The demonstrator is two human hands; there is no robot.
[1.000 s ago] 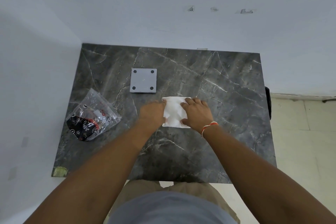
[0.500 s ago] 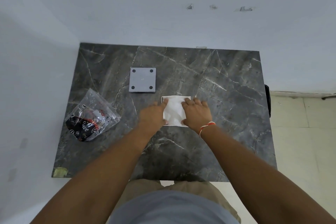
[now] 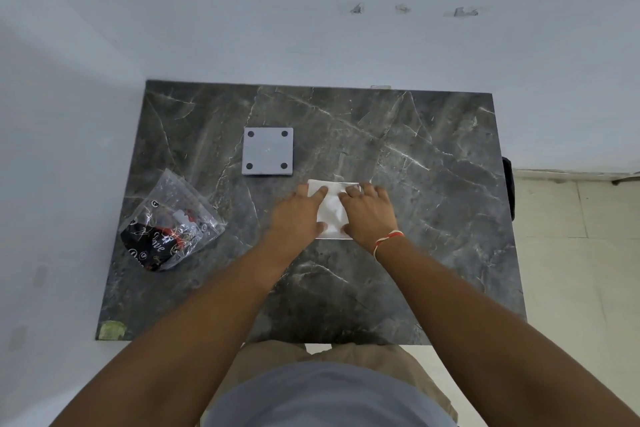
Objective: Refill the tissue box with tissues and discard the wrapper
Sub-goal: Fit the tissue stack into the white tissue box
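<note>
At the centre of the frame lay the white tissue stack [image 3: 330, 215] on the dark marble bench [image 3: 433, 204], with the left hand [image 3: 298, 215] and right hand [image 3: 369, 215] pressing on it, fingers fairly straight. Just above and left sat the grey tissue box [image 3: 268, 155] (four dark dots showing). The crumpled wrapper [image 3: 169, 224] lay at left.

Dark veined marble-look table [image 3: 433, 218] showing matt; grey box [image 3: 268, 151] looking smooth, matt; wrapper [image 3: 169, 225] glinting as clear crinkled plastic; tissues [image 3: 330, 215] appearing soft white paper.
</note>
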